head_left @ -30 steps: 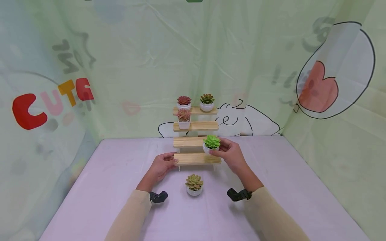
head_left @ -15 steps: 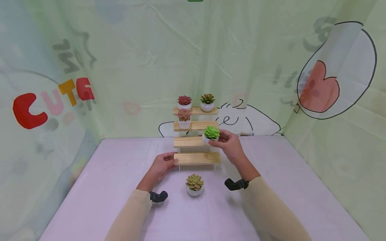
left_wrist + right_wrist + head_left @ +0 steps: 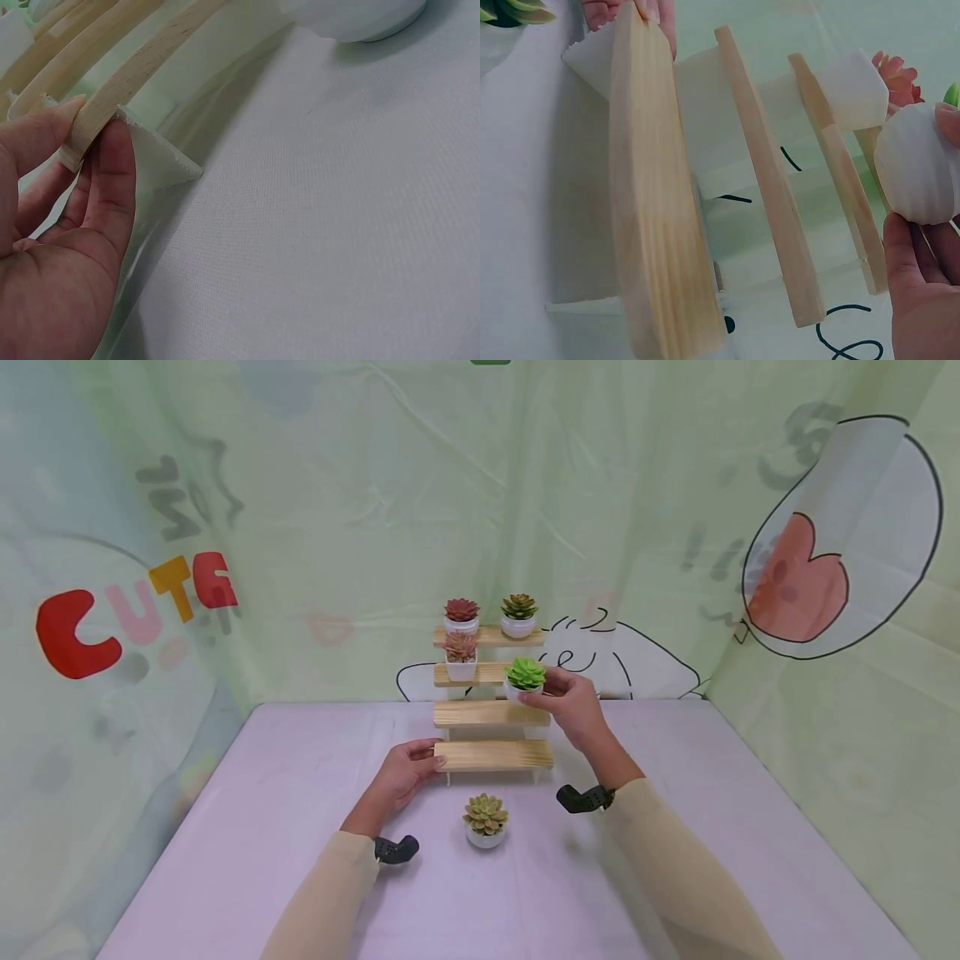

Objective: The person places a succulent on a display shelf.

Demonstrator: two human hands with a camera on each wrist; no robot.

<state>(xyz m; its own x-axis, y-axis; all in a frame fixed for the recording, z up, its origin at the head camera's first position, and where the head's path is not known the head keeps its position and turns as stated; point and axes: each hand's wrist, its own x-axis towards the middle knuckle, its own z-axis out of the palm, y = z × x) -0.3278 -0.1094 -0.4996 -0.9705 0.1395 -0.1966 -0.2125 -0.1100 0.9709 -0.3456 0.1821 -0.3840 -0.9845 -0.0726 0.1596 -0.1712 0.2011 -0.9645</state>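
Note:
A small stepped wooden stand (image 3: pixel 491 714) with several shelves stands at the back of the table. My right hand (image 3: pixel 572 702) holds a bright green succulent in a white pot (image 3: pixel 524 679) at the right end of the second shelf from the top; whether the pot touches the shelf is unclear. In the right wrist view the ribbed white pot (image 3: pixel 917 174) sits between my fingers beside the shelf edges. My left hand (image 3: pixel 408 768) pinches the left end of the bottom shelf (image 3: pixel 124 82), thumb on top and fingers beneath.
A tan-green succulent in a white pot (image 3: pixel 485 820) stands on the lilac table (image 3: pixel 262 827) in front of the stand. A red plant (image 3: pixel 461 614) and a green-brown plant (image 3: pixel 517 612) fill the top shelf, a pinkish one (image 3: pixel 459 655) sits below. Green printed cloth walls surround the table.
My right hand has lifted the green succulent from the level of the lower shelves up and back to the second shelf from the top. The left hand has stayed on the bottom shelf.

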